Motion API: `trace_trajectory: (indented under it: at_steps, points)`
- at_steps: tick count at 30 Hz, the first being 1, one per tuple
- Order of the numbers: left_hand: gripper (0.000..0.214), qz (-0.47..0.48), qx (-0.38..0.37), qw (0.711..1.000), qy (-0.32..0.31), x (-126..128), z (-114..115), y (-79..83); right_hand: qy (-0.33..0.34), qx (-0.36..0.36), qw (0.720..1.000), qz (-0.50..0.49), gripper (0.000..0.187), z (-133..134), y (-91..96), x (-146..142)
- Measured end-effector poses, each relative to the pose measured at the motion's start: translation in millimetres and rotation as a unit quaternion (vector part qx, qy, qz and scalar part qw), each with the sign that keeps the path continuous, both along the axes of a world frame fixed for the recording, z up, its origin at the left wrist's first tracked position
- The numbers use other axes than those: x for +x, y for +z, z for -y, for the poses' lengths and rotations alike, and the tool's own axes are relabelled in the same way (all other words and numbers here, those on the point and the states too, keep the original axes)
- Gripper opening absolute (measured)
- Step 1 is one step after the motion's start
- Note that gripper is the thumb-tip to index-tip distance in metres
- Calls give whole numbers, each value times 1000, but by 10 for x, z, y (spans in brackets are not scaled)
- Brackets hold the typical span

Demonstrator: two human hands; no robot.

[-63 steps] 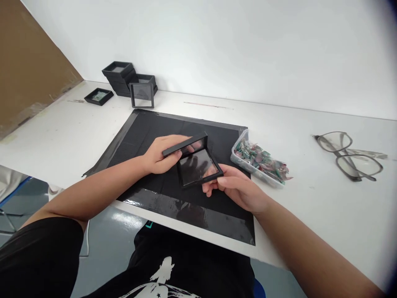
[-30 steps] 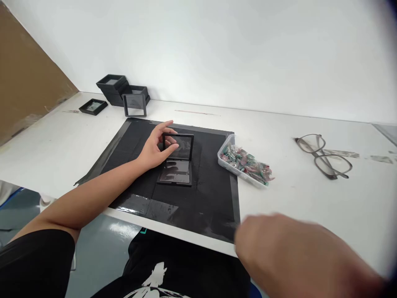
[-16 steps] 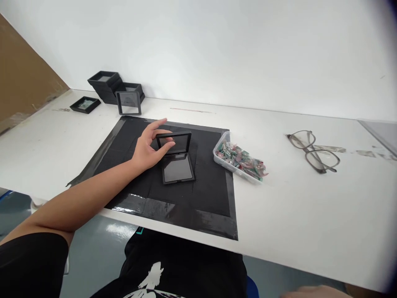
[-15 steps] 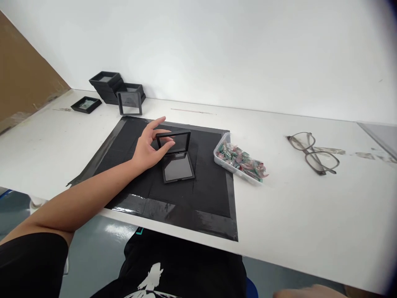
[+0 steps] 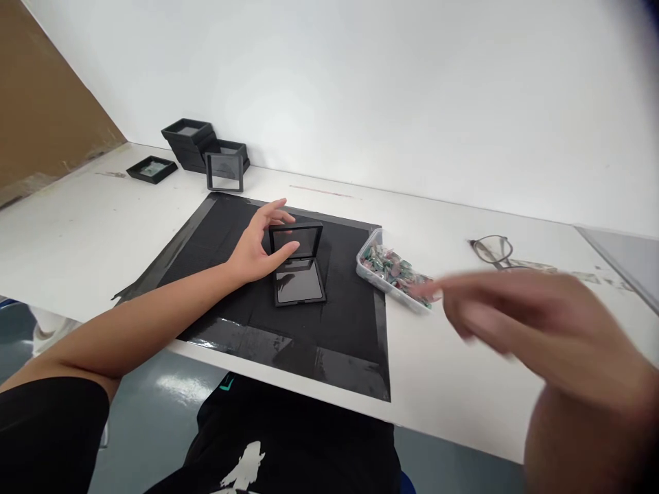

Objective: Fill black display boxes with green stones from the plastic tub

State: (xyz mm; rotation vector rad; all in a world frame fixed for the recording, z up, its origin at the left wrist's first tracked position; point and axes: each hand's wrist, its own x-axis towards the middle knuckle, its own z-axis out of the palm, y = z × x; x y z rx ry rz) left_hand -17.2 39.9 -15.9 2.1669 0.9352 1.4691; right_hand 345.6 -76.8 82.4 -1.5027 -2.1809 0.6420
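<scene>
A black hinged display frame (image 5: 299,283) with clear film windows stands unfolded on a black mat (image 5: 231,237). My left hand (image 5: 262,247) holds its raised half at the left edge, thumb in front and fingers behind. Blurred by motion, my right hand (image 5: 525,322) reaches in from the right, a fingertip close to a clear plastic box (image 5: 391,291). Inside the box are many small packets (image 5: 388,264) in clear wrap, green and reddish. Whether that fingertip touches the packets, or the hand holds anything, I cannot tell.
Several more black frames (image 5: 188,140) are stacked at the back left, with one frame (image 5: 225,171) standing upright against them. A lone frame (image 5: 152,169) with something pale inside lies left of the stack. Glasses (image 5: 491,249) lie behind my right hand, partly hidden. A white wall (image 5: 386,103) rises behind the table.
My right hand has come up from the bottom edge to the plastic box. The left hand keeps its hold on the frame. The whole view has shifted slightly.
</scene>
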Motion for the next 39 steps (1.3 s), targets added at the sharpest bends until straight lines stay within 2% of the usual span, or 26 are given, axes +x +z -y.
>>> trace_trajectory:
  at_steps: [2,4,7,10,14,22,31,36,39]
  points:
    - [72,2,41,999,-7,-8,-4,8,-49,-22,993,110,40,-512,50,-242]
    - [71,-9,71,997,4,-19,-4,28,-71,-12,974,215,37,-865,-34,-416]
    - [71,-31,104,994,14,-35,13,63,-36,28,962,269,38,-1061,-292,-506]
    - [74,-56,112,992,-23,-40,49,84,-31,33,963,266,38,-1050,-481,-486]
    - [64,-70,102,991,-60,-30,113,96,-23,8,971,240,33,-1029,-516,-473]
    - [37,-81,71,993,-49,-33,156,90,-3,-11,988,156,30,-974,-547,-505]
    - [35,-108,75,991,-14,-36,112,94,4,-25,974,224,26,-992,-524,-560]
    - [39,-114,94,989,-10,-30,97,118,-3,-28,974,226,30,-993,-532,-558]
    - [40,-112,94,989,-7,-23,95,125,-4,-24,973,231,24,-992,-545,-563]
